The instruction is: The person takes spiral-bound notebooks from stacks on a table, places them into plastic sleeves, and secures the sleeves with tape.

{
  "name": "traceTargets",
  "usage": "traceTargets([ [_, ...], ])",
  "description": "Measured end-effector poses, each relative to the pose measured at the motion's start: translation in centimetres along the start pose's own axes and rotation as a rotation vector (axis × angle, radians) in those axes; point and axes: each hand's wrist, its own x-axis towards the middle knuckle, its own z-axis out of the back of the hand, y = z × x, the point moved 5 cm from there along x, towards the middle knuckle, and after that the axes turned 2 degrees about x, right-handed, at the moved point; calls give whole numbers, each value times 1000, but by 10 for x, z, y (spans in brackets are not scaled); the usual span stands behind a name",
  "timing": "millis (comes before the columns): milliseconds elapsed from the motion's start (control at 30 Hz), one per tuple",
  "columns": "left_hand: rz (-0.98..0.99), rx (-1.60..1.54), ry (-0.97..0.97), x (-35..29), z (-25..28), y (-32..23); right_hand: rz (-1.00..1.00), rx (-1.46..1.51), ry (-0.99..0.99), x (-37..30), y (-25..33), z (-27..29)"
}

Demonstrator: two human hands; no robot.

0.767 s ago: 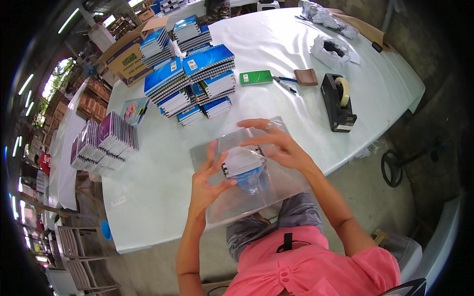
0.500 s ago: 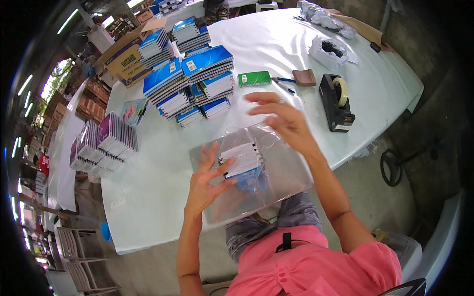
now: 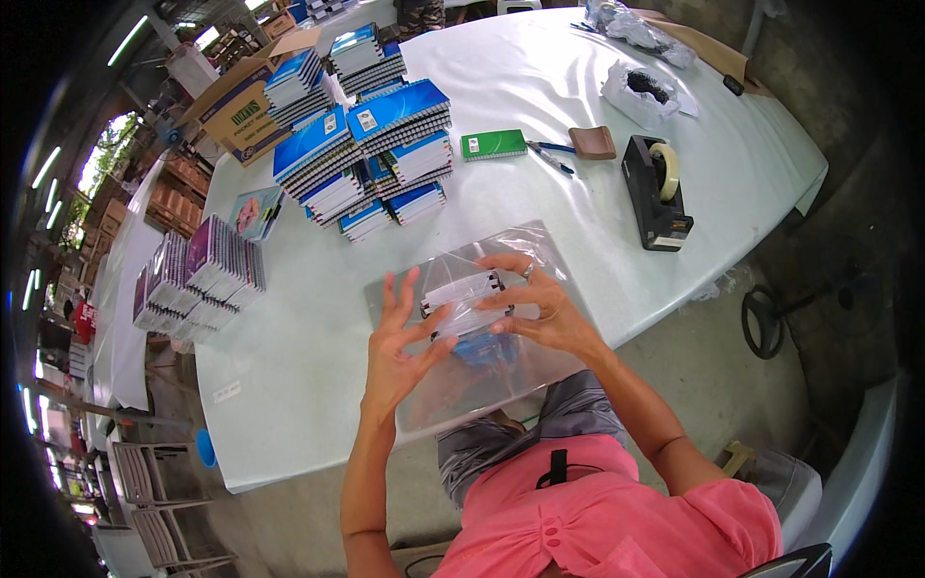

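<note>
A small bundle of spiral notebooks (image 3: 461, 295) stands in front of me, white page edges up, with blue covers showing toward my body. Clear plastic film (image 3: 525, 246) lies over and around it, on a grey board (image 3: 434, 409) at the table's near edge. My left hand (image 3: 397, 352) grips the bundle's left end between thumb and fingers, its upper fingers raised. From the right, my right hand (image 3: 541, 313), with a ring on one finger, closes its thumb and fingertips on the other end through the film.
Stacks of blue notebooks (image 3: 400, 111) rise beyond my hands, with purple notebooks (image 3: 217, 260) at left. A green notebook (image 3: 493, 144), pliers (image 3: 551, 159), a brown wallet-like item (image 3: 593, 143) and a black tape dispenser (image 3: 657, 207) lie right. A carton (image 3: 241, 120) stands far left.
My right hand has come down and left from above the film onto the bundle's right end, folding film against it. My left hand stays at the left end.
</note>
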Motion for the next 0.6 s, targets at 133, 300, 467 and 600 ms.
traceTargets([
  [133,-46,63,16,6,4,-2,-50,42,-23,6,5,-2],
  [300,-14,-21,65,20,6,-6,-119,75,-27,18,4,-4],
  [467,-65,-96,56,35,9,4,-153,22,-67,30,8,-4],
  [600,3,-399,27,49,4,3,-199,-16,-55,36,3,1],
])
